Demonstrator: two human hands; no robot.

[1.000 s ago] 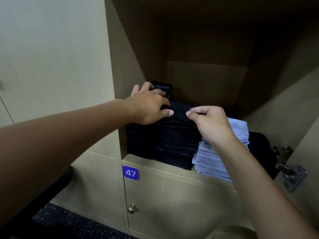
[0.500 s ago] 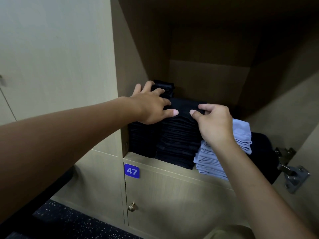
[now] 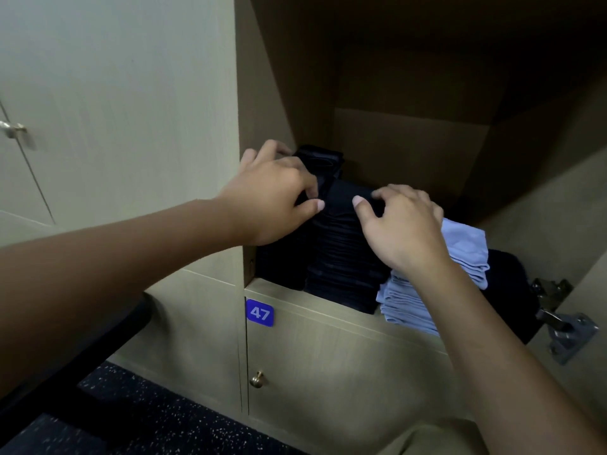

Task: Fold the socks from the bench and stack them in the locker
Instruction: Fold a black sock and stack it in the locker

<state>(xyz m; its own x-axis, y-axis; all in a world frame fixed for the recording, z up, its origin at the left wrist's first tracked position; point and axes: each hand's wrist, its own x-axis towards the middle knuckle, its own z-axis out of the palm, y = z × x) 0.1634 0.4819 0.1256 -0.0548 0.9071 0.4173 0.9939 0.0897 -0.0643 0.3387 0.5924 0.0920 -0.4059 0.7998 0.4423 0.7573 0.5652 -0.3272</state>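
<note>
Your left hand (image 3: 272,198) rests palm down on the top of the black sock stacks, fingers curled and thumb stretched toward the middle; its fingertips press into the dark fabric, though whether they actually pinch a fold you cannot tell from here. Your right hand (image 3: 402,224) sits just beside it, fingers loosely spread and bent, thumb pointing at the left thumb with a small gap between them, laid on the top of the tall black sock stack (image 3: 341,257) without closing around anything.

That stack stands at the front of the open locker (image 3: 410,142), with another black pile (image 3: 282,267) touching it on the left against the locker wall. To its right lies a stack of light blue socks (image 3: 460,257), partly under your right wrist, and beyond it a further dark pile (image 3: 512,284). Below the shelf edge a blue tag (image 3: 259,312) reads 47, above a small brass knob (image 3: 257,379). A metal hinge (image 3: 568,326) shows at the right.
</note>
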